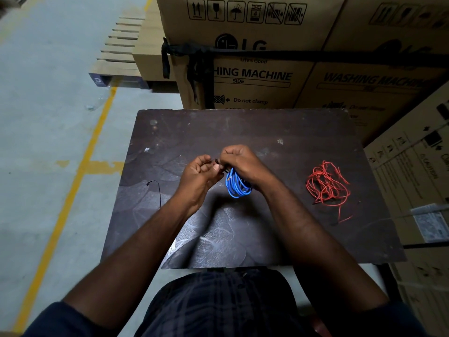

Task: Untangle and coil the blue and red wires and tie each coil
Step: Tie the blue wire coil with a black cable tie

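Above the table centre, the right hand is closed around the blue coil, which hangs below its fist; the left hand, just beside the coil, pinches a thin black tie between thumb and fingers; the red wire lies loose and tangled on the table, well right of the coil; a second black tie lies left of it.

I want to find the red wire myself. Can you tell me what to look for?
Find the dark worn tabletop. On its right side lies the thin red wire, a loose tangled heap, unlike the neatly coiled blue wire.
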### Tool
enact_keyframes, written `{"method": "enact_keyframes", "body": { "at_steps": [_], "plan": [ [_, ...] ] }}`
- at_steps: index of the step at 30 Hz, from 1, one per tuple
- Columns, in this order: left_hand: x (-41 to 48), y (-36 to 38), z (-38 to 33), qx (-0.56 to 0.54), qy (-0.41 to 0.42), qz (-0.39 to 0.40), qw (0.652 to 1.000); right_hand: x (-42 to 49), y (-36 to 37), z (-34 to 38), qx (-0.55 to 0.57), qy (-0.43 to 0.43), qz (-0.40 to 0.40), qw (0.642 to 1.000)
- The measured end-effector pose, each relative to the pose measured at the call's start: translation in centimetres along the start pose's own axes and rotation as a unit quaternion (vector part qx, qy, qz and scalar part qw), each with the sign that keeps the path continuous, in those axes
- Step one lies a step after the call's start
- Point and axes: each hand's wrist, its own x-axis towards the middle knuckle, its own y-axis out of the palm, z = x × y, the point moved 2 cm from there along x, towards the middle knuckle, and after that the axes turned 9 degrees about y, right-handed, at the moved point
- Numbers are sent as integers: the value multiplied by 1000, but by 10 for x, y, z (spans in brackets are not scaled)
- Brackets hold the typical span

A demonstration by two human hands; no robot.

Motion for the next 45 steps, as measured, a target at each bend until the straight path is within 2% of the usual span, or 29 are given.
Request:
{"method": "enact_keyframes", "body": {
  "at_steps": [7,13,18,22,27,32,35,38,45],
  "plan": [
    [0,-8,-10,121,70,37,989,-2,4,-4,-30,5,8,1000],
    [-3,-9,-15,183,101,56,976,-1,6,-6,-29,4,6,1000],
    [-1,-10,-16,150,68,52,985,0,5,-5,-55,-1,-6,998],
    [2,-13,-16,164,22,48,985,2,5,-13,-89,-10,-18,996],
    [10,-16,-14,172,-15,-17,985,5,6,-24,-173,-39,-81,981],
    [16,-17,-17,163,-29,-47,985,8,4,-31,-154,-65,-123,978],
    [20,-17,-23,141,-26,-68,987,9,1,-35,-131,-47,-145,980],
    [22,-18,-25,157,-22,-68,985,4,3,-35,-73,-34,-98,992],
    [36,-17,-33,143,7,-134,980,-4,10,-25,-45,-19,-5,999]
  ]
}}
